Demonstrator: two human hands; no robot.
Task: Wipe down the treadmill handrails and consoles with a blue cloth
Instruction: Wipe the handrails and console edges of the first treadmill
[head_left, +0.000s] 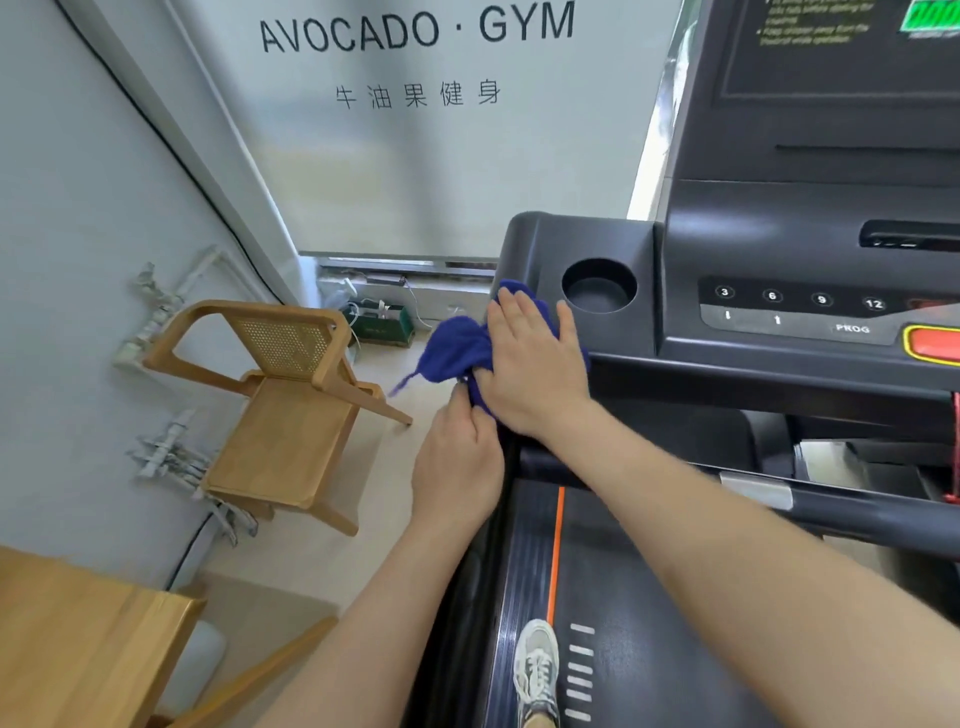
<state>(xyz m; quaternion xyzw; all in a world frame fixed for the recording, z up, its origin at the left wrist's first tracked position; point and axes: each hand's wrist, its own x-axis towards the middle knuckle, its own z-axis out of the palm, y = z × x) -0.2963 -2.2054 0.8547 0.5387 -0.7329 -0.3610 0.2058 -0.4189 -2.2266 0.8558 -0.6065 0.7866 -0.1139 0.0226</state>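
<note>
Counts: 1 blue cloth; 2 hands, left hand and right hand. 1 treadmill console with 1 cup holder, 4 numbered keys (3, 6, 9, 12), 2 arrow keys, 1 red stop button. 1 shoe on belt. Floor: 1 wooden chair, 1 wooden table, 1 green box.

Treadmill console w/ blue cloth on L edge

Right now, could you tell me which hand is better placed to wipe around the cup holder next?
Probably the right hand: it lies flat on the blue cloth on the console corner, fingers beside the cup holder. The left hand sits lower, only pinching the cloth's trailing end.
</note>
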